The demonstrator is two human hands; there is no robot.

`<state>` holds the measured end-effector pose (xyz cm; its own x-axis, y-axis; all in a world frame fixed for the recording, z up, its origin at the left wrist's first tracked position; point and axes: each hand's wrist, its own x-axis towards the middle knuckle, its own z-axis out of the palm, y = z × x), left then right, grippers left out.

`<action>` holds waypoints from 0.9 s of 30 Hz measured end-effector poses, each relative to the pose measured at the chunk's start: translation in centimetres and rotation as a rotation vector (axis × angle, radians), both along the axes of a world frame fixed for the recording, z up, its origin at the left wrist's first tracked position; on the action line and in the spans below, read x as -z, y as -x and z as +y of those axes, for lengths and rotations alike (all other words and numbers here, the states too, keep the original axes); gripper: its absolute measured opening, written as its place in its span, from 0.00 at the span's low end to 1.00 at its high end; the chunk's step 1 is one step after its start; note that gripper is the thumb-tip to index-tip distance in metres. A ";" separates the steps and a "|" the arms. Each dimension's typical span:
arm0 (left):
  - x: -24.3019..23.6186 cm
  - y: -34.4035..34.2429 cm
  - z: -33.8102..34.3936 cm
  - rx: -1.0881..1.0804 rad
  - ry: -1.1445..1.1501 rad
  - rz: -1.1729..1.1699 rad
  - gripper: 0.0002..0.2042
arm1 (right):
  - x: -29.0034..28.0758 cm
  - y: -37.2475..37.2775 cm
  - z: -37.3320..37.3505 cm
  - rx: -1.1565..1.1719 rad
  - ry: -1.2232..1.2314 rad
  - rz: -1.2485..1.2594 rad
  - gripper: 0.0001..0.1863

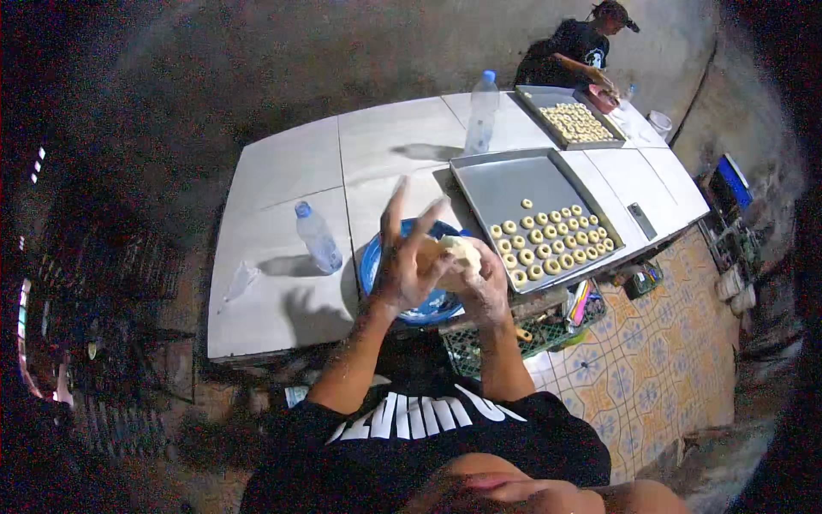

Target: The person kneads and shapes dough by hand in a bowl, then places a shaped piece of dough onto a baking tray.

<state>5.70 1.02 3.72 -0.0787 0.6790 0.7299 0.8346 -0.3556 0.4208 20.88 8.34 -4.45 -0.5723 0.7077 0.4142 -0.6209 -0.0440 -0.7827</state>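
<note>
A lump of pale dough (463,254) is in my right hand (485,287), whose fingers curl round it. Beside it, my left hand (404,264) has its fingers spread and stretched upward, with the thumb side close to the dough; whether it touches the dough I cannot tell. White flour dusts both hands. Below them stands a blue bowl (371,264), its inside partly hidden by my hands. To the right lies a metal baking tray (505,178) with several rows of small dough rings (552,266) over its near part.
Two clear plastic bottles, one near (318,240) and one far (483,116), stand on the white tiled table (287,167). A crumpled clear plastic bag (241,282) lies at left. Beyond the tray, a co-worker (582,51) handles something by a second filled tray (548,110). A green crate (535,338) sits below the table edge.
</note>
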 end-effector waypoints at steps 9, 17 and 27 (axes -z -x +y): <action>0.5 -1.5 2.4 0.254 0.028 -0.459 0.16 | -6.1 0.7 0.2 0.421 -0.248 -0.231 0.21; 1.9 -4.1 4.4 0.072 -0.161 -0.751 0.09 | -3.7 0.5 0.0 0.517 -0.197 -0.158 0.32; 2.3 -7.8 4.6 0.235 -0.164 -0.837 0.22 | -6.9 0.4 -1.6 0.720 -0.165 -0.250 0.24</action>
